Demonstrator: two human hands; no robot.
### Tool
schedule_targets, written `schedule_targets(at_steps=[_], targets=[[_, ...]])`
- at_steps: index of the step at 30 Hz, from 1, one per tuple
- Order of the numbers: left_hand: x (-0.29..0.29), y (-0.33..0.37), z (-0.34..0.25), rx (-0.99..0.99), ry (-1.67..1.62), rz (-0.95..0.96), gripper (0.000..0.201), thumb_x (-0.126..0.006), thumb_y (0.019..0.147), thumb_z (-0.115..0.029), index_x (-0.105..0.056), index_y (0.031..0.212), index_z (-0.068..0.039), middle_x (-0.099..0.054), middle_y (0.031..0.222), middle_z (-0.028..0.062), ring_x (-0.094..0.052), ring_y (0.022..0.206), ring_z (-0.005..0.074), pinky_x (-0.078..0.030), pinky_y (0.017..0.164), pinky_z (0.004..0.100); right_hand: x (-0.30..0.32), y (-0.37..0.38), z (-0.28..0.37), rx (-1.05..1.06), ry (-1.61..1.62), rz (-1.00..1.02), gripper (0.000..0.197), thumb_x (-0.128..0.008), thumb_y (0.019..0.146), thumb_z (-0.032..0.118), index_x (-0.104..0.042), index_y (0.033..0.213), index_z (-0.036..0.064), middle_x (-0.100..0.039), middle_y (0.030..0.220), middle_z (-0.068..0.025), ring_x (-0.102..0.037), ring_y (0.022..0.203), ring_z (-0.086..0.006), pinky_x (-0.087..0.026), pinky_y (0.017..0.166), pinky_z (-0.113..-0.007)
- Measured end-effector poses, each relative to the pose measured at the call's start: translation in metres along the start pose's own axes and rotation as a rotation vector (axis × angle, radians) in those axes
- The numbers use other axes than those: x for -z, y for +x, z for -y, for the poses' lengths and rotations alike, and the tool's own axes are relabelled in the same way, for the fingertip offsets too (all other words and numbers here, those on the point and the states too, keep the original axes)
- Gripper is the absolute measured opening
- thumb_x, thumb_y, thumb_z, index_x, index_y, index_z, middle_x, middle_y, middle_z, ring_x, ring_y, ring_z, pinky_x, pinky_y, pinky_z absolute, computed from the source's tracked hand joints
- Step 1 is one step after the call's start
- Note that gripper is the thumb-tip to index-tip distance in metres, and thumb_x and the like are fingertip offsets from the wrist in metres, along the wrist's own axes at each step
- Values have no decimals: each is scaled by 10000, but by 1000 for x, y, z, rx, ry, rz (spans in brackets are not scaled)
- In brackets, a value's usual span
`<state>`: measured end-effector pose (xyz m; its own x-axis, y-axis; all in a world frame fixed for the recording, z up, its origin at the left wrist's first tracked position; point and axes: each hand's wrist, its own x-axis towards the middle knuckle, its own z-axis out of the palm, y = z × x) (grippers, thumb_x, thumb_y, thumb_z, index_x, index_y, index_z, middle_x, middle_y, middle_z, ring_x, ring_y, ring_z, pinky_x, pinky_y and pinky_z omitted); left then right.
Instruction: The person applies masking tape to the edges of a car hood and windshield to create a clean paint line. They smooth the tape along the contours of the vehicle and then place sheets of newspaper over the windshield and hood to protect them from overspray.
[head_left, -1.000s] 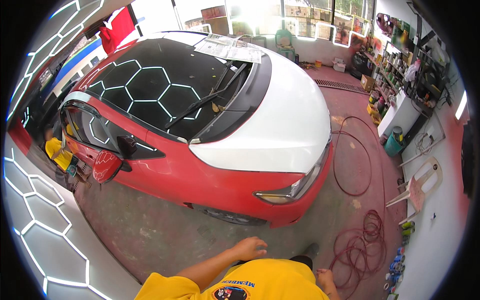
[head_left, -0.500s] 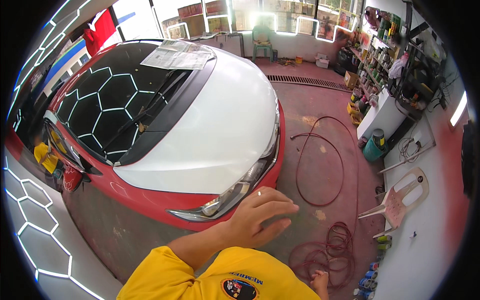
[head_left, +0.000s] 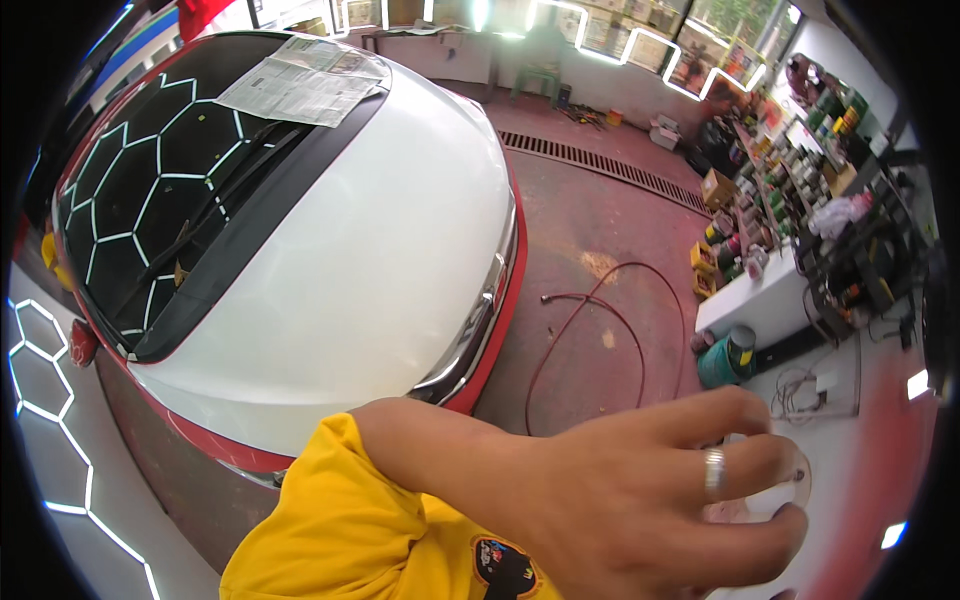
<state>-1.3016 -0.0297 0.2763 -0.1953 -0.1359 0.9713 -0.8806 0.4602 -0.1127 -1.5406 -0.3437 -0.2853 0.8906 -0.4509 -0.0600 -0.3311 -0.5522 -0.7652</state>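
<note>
My left hand (head_left: 650, 490) reaches across the lower right, large and close, out of a yellow sleeve (head_left: 310, 520). Its fingers are bent but apart, with a silver ring on one of them. Nothing shows in its grasp. Behind my forearm stands a red car with a white hood (head_left: 370, 260), and the arm overlaps the car's front corner without plainly touching it. A sheet of newspaper (head_left: 300, 85) lies over the upper windshield and hood edge. My right hand is out of the picture.
A dark red hose (head_left: 545, 298) lies looped on the floor beside the car. A floor drain grate (head_left: 610, 172) runs beyond it. Along the right wall are shelves of cans (head_left: 780, 180), yellow crates (head_left: 703, 257) and a teal bucket (head_left: 722, 362). My hand mostly hides a pale plastic chair.
My left hand has come closer and moved right and down, covering the chair. The view has turned and shifted, so the car sits further left. My right hand has left the picture.
</note>
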Motion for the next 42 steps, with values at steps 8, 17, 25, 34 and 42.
schedule_targets(at_steps=[8, 17, 25, 34, 42], targets=[[-124, -63, 214, 310, -76, 358, 233, -729, 919, -246, -719, 1107, -109, -648, 1061, 80, -656, 1046, 297, -503, 937, 458, 132, 244, 9, -407, 53, 58, 274, -547, 1085, 45, -709, 1299, -8, -811, 1004, -149, -761, 714, -219, -620, 656, -333], [-207, -195, 451, 905, 88, 576, 309, -732, 991, -255, -702, 1273, -132, -690, 1203, 133, -667, 1125, 334, -527, 1002, 460, 181, 500, -109, -578, -9, 280, 226, -528, 1091, 47, -692, 1237, -6, -793, 954, -160, -768, 725, -250, -633, 638, -367], [-193, -249, 608, 1380, 154, 639, 281, -731, 1044, -272, -733, 1292, -140, -729, 1159, 131, -695, 1125, 341, -540, 985, 492, 272, 935, -89, -110, 34, 123, 203, -541, 1110, 61, -714, 1174, -25, -763, 873, -143, -781, 745, -224, -632, 611, -355], [-90, -315, 885, 1408, 311, 251, 217, -747, 1042, -281, -782, 1176, -114, -742, 1129, 126, -715, 1046, 374, -569, 931, 483, 119, 1199, 122, 156, -195, 514, 217, -604, 1100, 114, -779, 1207, 43, -678, 810, -17, -604, 681, -113, -484, 612, -313], [20, -321, 1104, 1353, 312, 368, 210, -777, 1013, -265, -796, 1156, -113, -763, 1137, 137, -725, 1068, 364, -575, 935, 482, 94, 1303, 88, -585, -409, 509, 283, -723, 1003, 227, -827, 1182, 34, -825, 1057, -207, -797, 989, -366, -607, 922, -459]])
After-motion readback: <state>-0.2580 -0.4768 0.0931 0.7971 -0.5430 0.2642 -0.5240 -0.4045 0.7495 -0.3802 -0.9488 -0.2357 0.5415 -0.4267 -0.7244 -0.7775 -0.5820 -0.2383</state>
